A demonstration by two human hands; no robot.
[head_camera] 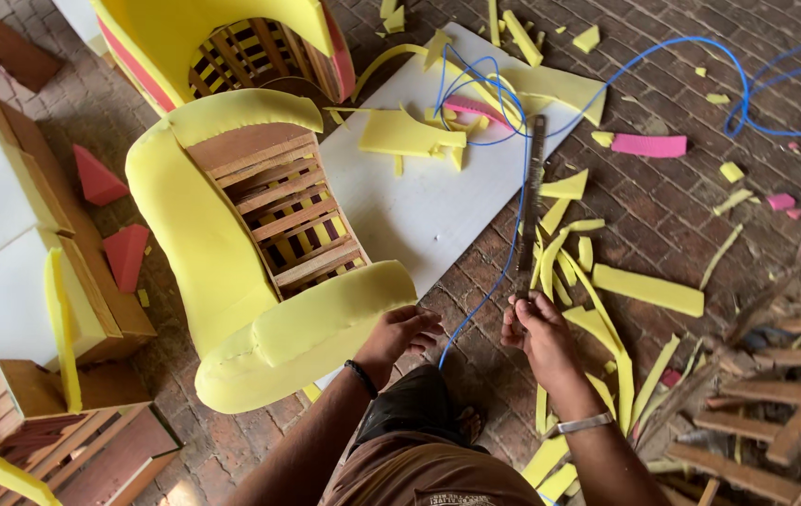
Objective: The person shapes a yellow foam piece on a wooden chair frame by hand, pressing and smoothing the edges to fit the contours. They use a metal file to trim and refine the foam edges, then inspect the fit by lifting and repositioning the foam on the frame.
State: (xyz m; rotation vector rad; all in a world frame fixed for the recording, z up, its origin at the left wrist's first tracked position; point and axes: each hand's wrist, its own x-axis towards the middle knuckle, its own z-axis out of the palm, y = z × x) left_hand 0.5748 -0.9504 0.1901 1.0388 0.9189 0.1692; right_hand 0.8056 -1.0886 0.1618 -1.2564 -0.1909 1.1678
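Gripping a long blade [530, 201], right hand [534, 330]; left hand [402, 333] touches foam armrest [326, 323].

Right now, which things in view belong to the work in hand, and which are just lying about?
In hand:
right hand gripping long dark blade
left hand on yellow foam-padded wooden chair frame

Lying about:
yellow foam offcuts
pink foam strip
blue hose
white board

Hands [400, 333] [536, 328] low (right fisted)
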